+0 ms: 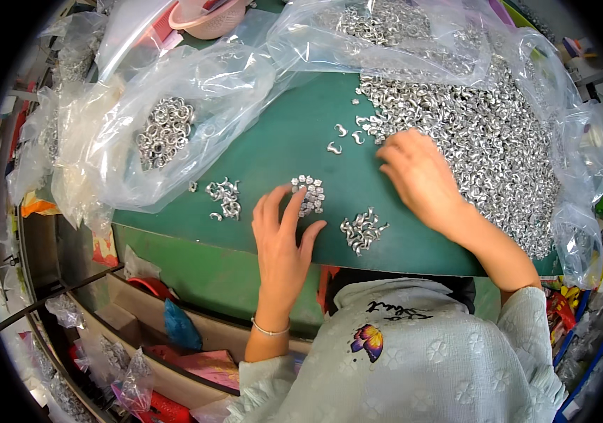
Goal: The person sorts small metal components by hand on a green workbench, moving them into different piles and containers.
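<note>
Sorting step, I'd say: left hand [282,243] lies spread, fingertips on small nut cluster [309,193] mid green mat [280,141], right hand [421,176] flat, fingers loose at hook pile [485,134] edge, pinching nothing; next prob. needs a fine pinch.

Ring bag [164,130] left — hook heap [485,134] right

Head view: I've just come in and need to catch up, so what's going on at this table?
A person is working with small silver metal parts on a green table. The left hand rests its fingertips on a small cluster of parts. The right hand lies flat at the edge of a big heap of hook-shaped parts spilling from a plastic bag. Two more small piles sit nearby, and a bag of rings lies to the left.
</note>
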A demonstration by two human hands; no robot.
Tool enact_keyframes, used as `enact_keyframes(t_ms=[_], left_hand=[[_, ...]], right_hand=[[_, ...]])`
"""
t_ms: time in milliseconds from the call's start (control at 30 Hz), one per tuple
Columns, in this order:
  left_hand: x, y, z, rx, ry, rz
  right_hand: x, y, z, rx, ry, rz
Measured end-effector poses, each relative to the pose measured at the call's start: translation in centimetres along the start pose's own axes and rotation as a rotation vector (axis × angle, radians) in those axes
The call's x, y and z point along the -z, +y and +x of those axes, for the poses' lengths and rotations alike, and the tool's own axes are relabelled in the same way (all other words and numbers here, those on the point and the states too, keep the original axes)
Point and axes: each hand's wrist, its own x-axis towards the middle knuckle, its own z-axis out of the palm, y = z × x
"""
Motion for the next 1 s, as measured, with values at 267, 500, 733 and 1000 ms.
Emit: enact_keyframes(t_ms=[267, 500, 733, 1000], left_hand=[[-2.6, -0.5, 2.0, -0.171, -0.053, -0.011], [-2.7, -0.6, 1.5, -0.106, -0.033, -0.102], [-2.4, 0.4, 1.9, -0.133, -0.034, -0.011], [-3.4, -0.3, 2.2, -0.150, -0.037, 0.033]], right_hand=[[-1.8, 0.4, -0.6, 0.078, 0.110, -0.209], [-3.3, -0.1, 0.0, 0.119, 0.103, -0.116], [-2.4, -0.7, 1.6, 0.093, 0.133, -0.076], [-2.5, 0.1, 0.8, 0.054, 0.134, -0.083]])
